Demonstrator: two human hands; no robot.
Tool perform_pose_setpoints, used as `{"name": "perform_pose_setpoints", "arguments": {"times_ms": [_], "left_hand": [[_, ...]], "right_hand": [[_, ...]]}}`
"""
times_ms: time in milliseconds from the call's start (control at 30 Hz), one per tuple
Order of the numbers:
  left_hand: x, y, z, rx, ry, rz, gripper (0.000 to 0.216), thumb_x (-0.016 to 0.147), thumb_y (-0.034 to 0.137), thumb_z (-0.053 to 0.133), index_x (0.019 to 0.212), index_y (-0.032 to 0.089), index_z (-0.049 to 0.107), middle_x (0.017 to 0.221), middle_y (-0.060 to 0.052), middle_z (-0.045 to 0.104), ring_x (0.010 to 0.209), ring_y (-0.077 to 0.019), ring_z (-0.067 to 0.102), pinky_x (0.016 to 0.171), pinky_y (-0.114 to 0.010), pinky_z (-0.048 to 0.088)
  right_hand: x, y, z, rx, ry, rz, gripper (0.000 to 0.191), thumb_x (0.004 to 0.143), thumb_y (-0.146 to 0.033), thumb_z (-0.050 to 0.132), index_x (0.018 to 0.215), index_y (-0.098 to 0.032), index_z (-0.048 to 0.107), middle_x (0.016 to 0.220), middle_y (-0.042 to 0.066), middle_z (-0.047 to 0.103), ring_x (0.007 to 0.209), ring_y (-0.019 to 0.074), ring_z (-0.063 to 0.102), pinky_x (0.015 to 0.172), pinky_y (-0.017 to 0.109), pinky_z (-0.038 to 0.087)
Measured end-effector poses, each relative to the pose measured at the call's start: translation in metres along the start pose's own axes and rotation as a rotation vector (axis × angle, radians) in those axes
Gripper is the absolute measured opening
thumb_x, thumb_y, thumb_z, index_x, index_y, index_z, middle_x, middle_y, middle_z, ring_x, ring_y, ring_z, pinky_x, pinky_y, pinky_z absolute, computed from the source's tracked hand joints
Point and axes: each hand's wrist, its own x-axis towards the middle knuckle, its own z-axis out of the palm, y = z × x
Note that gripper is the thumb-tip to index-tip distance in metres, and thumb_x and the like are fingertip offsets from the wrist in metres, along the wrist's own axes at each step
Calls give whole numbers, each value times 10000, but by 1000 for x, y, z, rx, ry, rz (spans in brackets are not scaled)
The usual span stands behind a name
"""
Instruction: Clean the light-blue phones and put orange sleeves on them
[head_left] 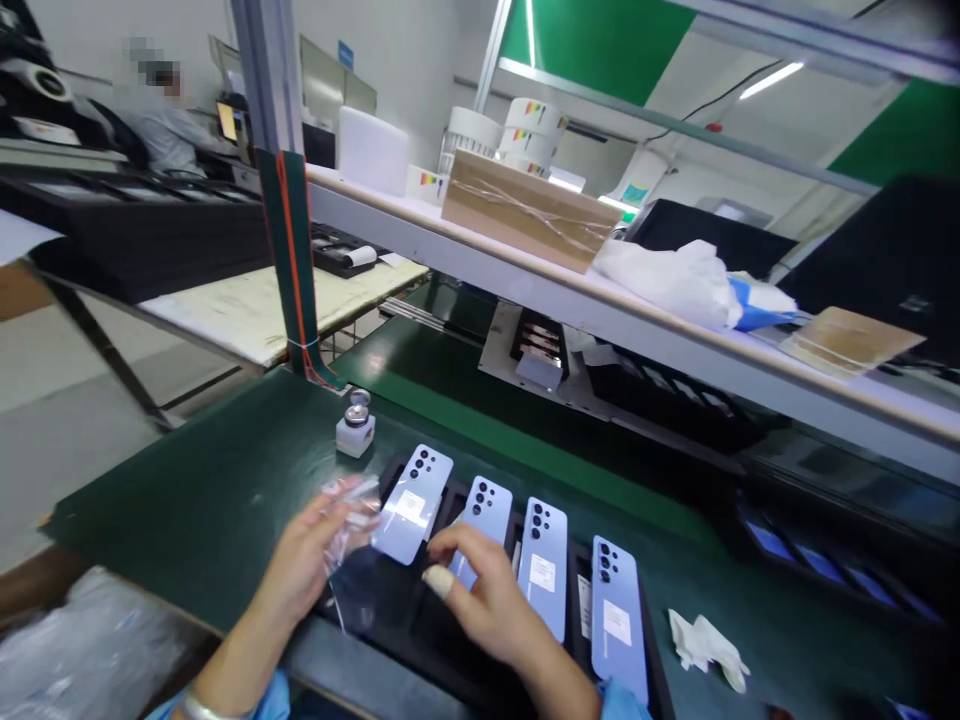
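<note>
My left hand [307,550] is closed on a crumpled clear plastic film [354,520], which hangs over the left end of a black tray [420,625]. My right hand [487,590] is curled above the tray, thumb and index finger close together; whatever lies between them is too small to make out. A pale cover sits on its thumb tip. Several light-blue phones lie back up in the tray: the leftmost phone [412,505] is between my hands, and the second phone [487,510] is partly hidden by my right hand. The third phone [544,565] and the rightmost phone [617,620] bear white labels.
A small white pump bottle [355,428] stands behind the tray on the green bench [225,500]. Crumpled white tissue [707,648] lies to the right. A shelf [525,285] crosses above, carrying a cardboard box [525,210]. Clear plastic bags [90,640] are at lower left. A person sits far left.
</note>
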Motion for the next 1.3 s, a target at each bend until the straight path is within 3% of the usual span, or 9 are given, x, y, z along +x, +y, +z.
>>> {"name": "perform_pose_setpoints", "arguments": {"times_ms": [100,200,300,400,867,933,1100,1167,1300], "left_hand": [[-4,22,-23,-5,148,180,648,679,335,857,1238,148,587,1002,-143,740,863,-290,721,713,-320,595],[-9,24,-32,-8,208,207,616,681,329,849,1215,144,601,986,-132,744,864,-291,723,696,-304,601],[-13,17,-34,-26,242,204,577,663,316,855,1161,138,623,955,-125,749,848,-292,726,668,-294,601],[-14,13,-36,-28,250,197,570,657,326,859,1142,142,623,950,-120,751,849,-294,725,659,-294,600],[-17,14,-26,55,188,95,644,644,411,859,1166,130,606,970,-143,743,865,-302,718,710,-313,578],[-18,16,-20,98,162,89,654,648,433,854,1168,126,604,972,-150,742,861,-309,717,710,-326,575],[-14,9,-2,160,59,50,635,700,464,817,1180,108,601,971,-165,740,840,-296,714,704,-334,566],[-10,6,1,129,62,64,615,708,451,814,1178,116,602,971,-157,741,846,-286,713,709,-328,568],[-4,7,-2,49,154,121,581,672,402,842,1144,142,622,940,-122,747,838,-277,717,729,-322,576]], "right_hand": [[20,16,17,-232,-42,-17,287,844,-172,557,1127,-220,552,1076,58,618,981,210,571,882,347,449],[40,23,53,-437,-181,-67,451,804,-165,589,1243,-208,500,1182,80,608,1060,245,551,943,389,436],[53,23,84,-653,-195,-48,430,840,-236,580,1257,-173,497,1126,107,620,997,279,554,890,431,453],[58,21,97,-768,-170,-24,361,868,-228,529,1220,-151,518,1046,112,625,936,284,556,815,422,463],[57,33,104,-693,-103,-13,386,760,-131,563,1143,-180,554,981,89,639,915,257,562,775,352,463],[59,40,99,-584,-35,44,385,731,-78,548,1102,-181,565,973,85,643,922,247,578,793,345,467],[57,55,73,-159,215,204,240,860,-107,475,1075,-194,536,879,25,620,788,166,592,737,281,477],[54,53,70,-214,173,132,223,849,-171,562,1070,-201,548,952,40,615,882,191,577,810,315,472],[55,38,84,-590,-43,23,226,822,-316,663,996,-190,594,1005,91,607,958,275,531,849,419,454]]}}
